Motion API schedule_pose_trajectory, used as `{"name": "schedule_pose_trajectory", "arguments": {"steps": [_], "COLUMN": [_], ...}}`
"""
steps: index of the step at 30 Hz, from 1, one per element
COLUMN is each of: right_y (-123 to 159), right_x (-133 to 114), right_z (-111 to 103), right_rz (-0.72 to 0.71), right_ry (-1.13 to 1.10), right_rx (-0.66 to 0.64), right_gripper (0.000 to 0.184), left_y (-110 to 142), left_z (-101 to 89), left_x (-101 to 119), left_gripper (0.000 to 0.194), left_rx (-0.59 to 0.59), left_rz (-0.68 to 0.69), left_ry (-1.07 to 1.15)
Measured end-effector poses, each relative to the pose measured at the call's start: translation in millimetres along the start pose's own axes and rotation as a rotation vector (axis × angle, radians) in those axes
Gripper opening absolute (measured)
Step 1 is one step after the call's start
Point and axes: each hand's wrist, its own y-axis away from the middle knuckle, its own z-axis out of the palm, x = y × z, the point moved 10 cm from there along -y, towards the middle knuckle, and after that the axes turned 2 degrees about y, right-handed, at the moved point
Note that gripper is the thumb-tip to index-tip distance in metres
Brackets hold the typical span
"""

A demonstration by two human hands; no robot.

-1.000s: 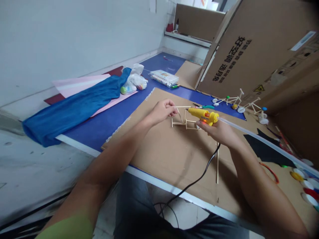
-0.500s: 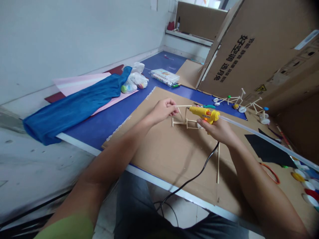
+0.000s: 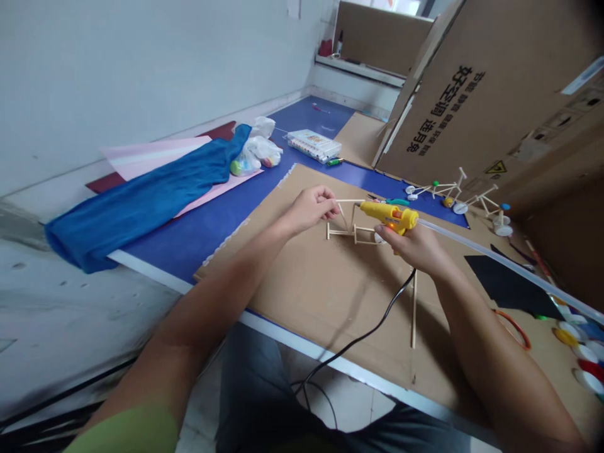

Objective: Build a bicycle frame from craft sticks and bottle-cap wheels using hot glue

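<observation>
My right hand (image 3: 416, 245) is wrapped round a yellow hot glue gun (image 3: 391, 216) with a small orange light lit and a long clear glue stick (image 3: 476, 241) out of its back. The gun's nozzle is at a joint of a small wooden stick frame (image 3: 342, 233) on the cardboard. My left hand (image 3: 315, 206) pinches the frame's upper left corner, where a top stick (image 3: 352, 201) meets a slanting one. A white wheel (image 3: 379, 238) at the frame's right end is partly hidden by the gun and my right hand.
A black cord (image 3: 372, 332) runs from the gun over the table edge. Right stand two stick models (image 3: 486, 201) with bottle-cap wheels. Bottle caps (image 3: 566, 336), black paper (image 3: 509, 284) and a loose stick (image 3: 414, 308) lie about. A large cardboard box (image 3: 472, 119) stands behind.
Hands, glue gun and frame hold nearly the same pose. The whole view has shifted by only a few pixels.
</observation>
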Motion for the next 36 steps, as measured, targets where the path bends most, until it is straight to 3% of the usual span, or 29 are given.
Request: {"name": "schedule_pose_trajectory", "arguments": {"steps": [20, 27, 30, 33, 36], "right_y": [4, 13, 22, 34, 43], "right_x": [5, -8, -24, -39, -41], "right_z": [-2, -4, 18, 54, 87], "right_rz": [0.026, 0.020, -0.050, -0.146, -0.161], "right_ry": [0.020, 0.080, 0.162, 0.271, 0.304], "right_rx": [-0.020, -0.140, -0.290, -0.440, -0.539], "right_gripper": [0.027, 0.027, 0.021, 0.013, 0.024], "left_y": [1, 1, 1, 1, 2], "left_z": [-0.6, -0.7, -0.8, -1.3, -1.6], "left_x": [1, 1, 1, 1, 2], "left_gripper": [0.011, 0.011, 0.010, 0.009, 0.009], "left_rx": [0.000, -0.006, -0.004, 0.003, 0.006], "left_rz": [0.011, 0.009, 0.011, 0.015, 0.017], "left_ry": [-0.003, -0.014, -0.008, -0.004, -0.014]}}
